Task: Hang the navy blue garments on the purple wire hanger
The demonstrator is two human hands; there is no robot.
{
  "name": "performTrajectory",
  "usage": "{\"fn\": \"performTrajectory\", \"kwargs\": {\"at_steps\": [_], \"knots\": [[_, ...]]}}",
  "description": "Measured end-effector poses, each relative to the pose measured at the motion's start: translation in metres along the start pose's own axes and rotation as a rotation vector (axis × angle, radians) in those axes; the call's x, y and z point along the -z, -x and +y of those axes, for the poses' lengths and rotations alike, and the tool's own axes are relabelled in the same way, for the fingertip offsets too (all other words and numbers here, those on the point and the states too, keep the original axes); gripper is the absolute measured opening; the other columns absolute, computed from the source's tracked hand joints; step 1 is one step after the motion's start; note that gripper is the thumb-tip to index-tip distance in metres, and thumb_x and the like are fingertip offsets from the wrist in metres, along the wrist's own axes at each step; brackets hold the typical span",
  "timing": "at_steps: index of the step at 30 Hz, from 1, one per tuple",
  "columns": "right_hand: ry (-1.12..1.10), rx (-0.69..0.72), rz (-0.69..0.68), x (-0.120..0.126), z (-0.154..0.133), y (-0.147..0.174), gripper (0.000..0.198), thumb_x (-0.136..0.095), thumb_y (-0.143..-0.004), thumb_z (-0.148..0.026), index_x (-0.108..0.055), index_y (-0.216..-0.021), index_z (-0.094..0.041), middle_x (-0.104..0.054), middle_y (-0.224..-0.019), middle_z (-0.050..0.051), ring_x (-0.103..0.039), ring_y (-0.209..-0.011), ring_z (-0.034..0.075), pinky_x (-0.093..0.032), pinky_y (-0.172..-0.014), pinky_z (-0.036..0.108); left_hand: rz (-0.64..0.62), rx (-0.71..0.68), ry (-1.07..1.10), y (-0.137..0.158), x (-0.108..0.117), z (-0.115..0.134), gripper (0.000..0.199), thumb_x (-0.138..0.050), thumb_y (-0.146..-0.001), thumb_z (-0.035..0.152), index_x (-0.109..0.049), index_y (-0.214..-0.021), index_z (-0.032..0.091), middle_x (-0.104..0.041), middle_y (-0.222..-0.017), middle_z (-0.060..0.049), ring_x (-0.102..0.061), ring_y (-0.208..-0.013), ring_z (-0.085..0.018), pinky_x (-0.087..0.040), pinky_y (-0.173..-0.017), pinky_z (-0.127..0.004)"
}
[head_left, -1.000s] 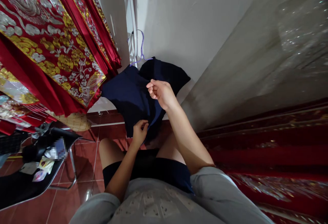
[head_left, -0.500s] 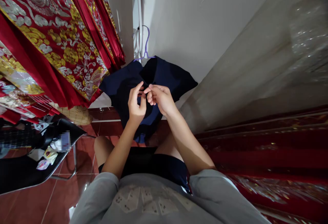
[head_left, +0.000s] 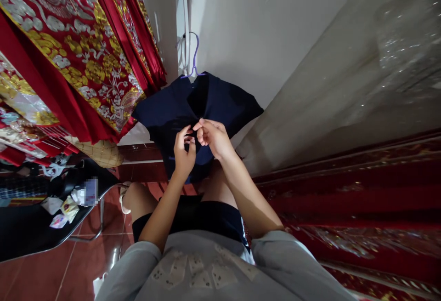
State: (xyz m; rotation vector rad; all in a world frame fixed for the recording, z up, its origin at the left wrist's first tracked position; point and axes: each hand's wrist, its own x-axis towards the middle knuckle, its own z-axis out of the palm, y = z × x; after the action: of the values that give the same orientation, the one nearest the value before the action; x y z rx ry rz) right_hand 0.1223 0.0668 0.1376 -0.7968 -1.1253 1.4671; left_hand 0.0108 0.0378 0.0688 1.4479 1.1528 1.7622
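A dark navy short-sleeved shirt [head_left: 168, 103] with an open collar hangs in front of me on a purple hanger [head_left: 195, 59]. Just below the neck opening, both my hands meet at the middle of its front. My left hand [head_left: 185, 154] has curled fingers and a raised thumb at the cloth. In my right hand [head_left: 214, 138], thumb and forefinger pinch together at the shirt's front edge, the other fingers folded in. Whatever small part lies between the fingertips is too dark to make out.
Red cloth [head_left: 93, 57] with gold and silver embroidery hangs at left. Below it stands a black chair [head_left: 31, 227] with small packets on it. White cords [head_left: 186, 11] run down the wall by the hanger. At right is a grey plastic-like sheet [head_left: 327, 76] above more red cloth [head_left: 344, 200].
Both hands have shifted slightly down the shirt front, so more of the neck opening shows above them. Their finger poses look nearly the same. The view has shifted a little.
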Motion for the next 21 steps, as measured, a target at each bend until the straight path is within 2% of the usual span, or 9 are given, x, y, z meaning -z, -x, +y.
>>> {"fn": "performTrajectory", "kwargs": {"at_steps": [8,12,15,18,21], "knots": [[-0.013,-0.007,-0.011,0.006,0.000,0.004,0.041,-0.075,-0.077,-0.059,-0.070,-0.073,-0.018,-0.054,-0.047,-0.004,-0.043,-0.039,0.007,-0.031,-0.040,0.021,0.016,-0.136,-0.076,-0.003,-0.003,0.002,0.042,-0.059,-0.096,0.024,-0.061,-0.138,0.026,-0.060,-0.135,-0.010,-0.060,-0.115,-0.024,-0.049,-0.107,-0.040],[-0.043,0.010,-0.027,0.004,-0.001,0.007,0.037,-0.073,-0.080,-0.054,-0.070,-0.074,-0.018,-0.054,-0.047,-0.003,-0.043,-0.039,0.007,-0.030,-0.040,0.021,-0.079,-0.234,-0.148,-0.009,0.000,0.009,0.047,-0.053,-0.098,0.021,-0.057,-0.145,0.026,-0.062,-0.119,-0.010,-0.061,-0.099,-0.021,-0.052,-0.100,-0.038],[-0.042,0.021,-0.036,0.000,-0.002,0.009,0.036,-0.072,-0.081,-0.053,-0.069,-0.073,-0.018,-0.053,-0.047,-0.004,-0.041,-0.039,0.007,-0.029,-0.040,0.021,-0.146,-0.352,-0.215,-0.022,0.006,0.014,0.050,-0.050,-0.101,0.023,-0.050,-0.151,0.025,-0.061,-0.113,-0.010,-0.061,-0.098,-0.020,-0.053,-0.096,-0.036],[-0.021,0.008,-0.035,-0.002,-0.002,0.011,0.039,-0.073,-0.081,-0.056,-0.068,-0.074,-0.018,-0.052,-0.048,-0.004,-0.042,-0.040,0.007,-0.028,-0.039,0.021,-0.120,-0.459,-0.280,-0.036,0.012,0.017,0.049,-0.046,-0.104,0.026,-0.046,-0.153,0.026,-0.061,-0.114,-0.010,-0.060,-0.098,-0.020,-0.054,-0.094,-0.036],[-0.018,-0.001,-0.033,-0.002,-0.001,0.011,0.040,-0.074,-0.079,-0.058,-0.068,-0.074,-0.018,-0.052,-0.048,-0.004,-0.043,-0.040,0.007,-0.028,-0.039,0.021,-0.091,-0.501,-0.311,-0.043,0.015,0.014,0.044,-0.045,-0.104,0.024,-0.050,-0.148,0.026,-0.061,-0.113,-0.010,-0.059,-0.095,-0.018,-0.054,-0.091,-0.035]]}}
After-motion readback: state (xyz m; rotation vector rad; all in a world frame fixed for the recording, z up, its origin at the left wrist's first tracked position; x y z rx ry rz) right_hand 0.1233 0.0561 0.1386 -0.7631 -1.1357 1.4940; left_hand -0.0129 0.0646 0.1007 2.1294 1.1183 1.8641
